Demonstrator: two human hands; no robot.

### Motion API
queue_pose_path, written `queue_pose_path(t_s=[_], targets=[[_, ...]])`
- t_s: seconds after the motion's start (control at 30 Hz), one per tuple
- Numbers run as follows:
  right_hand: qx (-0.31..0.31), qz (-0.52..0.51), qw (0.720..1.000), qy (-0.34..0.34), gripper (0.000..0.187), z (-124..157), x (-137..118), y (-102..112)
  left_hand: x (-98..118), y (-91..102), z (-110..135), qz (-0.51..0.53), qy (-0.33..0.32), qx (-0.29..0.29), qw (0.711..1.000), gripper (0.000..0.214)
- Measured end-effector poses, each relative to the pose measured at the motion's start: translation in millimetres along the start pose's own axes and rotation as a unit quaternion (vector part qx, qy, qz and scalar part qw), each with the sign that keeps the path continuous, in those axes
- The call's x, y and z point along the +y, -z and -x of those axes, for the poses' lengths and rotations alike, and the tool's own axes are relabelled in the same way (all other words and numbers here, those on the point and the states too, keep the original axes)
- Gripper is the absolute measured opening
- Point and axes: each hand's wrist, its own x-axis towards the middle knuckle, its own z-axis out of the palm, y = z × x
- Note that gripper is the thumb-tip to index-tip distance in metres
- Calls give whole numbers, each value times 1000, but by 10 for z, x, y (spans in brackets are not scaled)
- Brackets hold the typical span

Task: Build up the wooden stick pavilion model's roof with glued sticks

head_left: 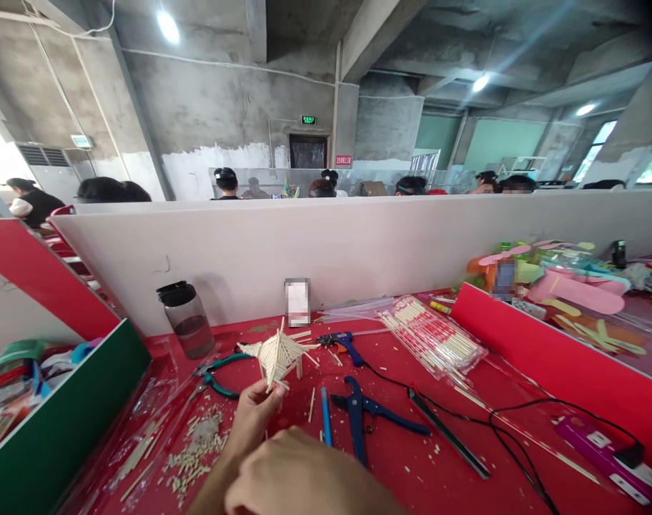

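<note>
My left hand (254,415) pinches the lower tip of a pale model made of thin wooden sticks (283,354) between thumb and fingers, lifted above the red table. The model has a ribbed, pointed body with stick ends jutting out. My right hand (304,476) is in the foreground, close beside the left one; its back faces me, and its fingers are hidden. Green-handled pliers (221,379) lie to the left of the model. A blue glue gun (347,347) lies just beyond it on the right. Blue-handled cutters (358,415) and a blue pen-like stick (326,418) lie right of my hands.
A dark-lidded bottle (186,318) stands at the back left, near a propped white card-like object (297,302). Bagged sticks (433,336) lie back right. Cut stick bits (189,450) are scattered left. Black cable (492,411) runs to a purple power strip (608,454). Low partitions border the table.
</note>
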Motion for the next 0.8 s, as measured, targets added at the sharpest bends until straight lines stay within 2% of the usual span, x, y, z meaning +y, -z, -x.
queue_pose_path(t_s=[0.1, 0.2, 0.27, 0.37, 0.5, 0.67, 0.8], targets=[[-32, 33, 990, -130, 26, 360, 268, 35, 38, -21, 60, 24, 0, -4, 1000, 45], [66, 64, 954, -284, 24, 465, 571, -130, 49, -35, 95, 38, 0, -5, 999, 42], [83, 69, 933, -343, 28, 414, 716, -282, 44, -36, 98, 46, 2, -7, 999, 42], [89, 77, 920, -373, 36, 279, 810, -452, 42, -30, 89, 62, 11, -8, 998, 41], [77, 72, 918, -383, 47, 177, 810, -538, 68, -29, 83, 67, 16, -4, 998, 41], [77, 65, 917, -385, 57, 207, 830, -548, 79, -33, 84, 66, 11, 1, 998, 42], [116, 26, 916, -384, 61, 304, 886, -445, 77, -41, 95, 63, 17, 6, 998, 42]])
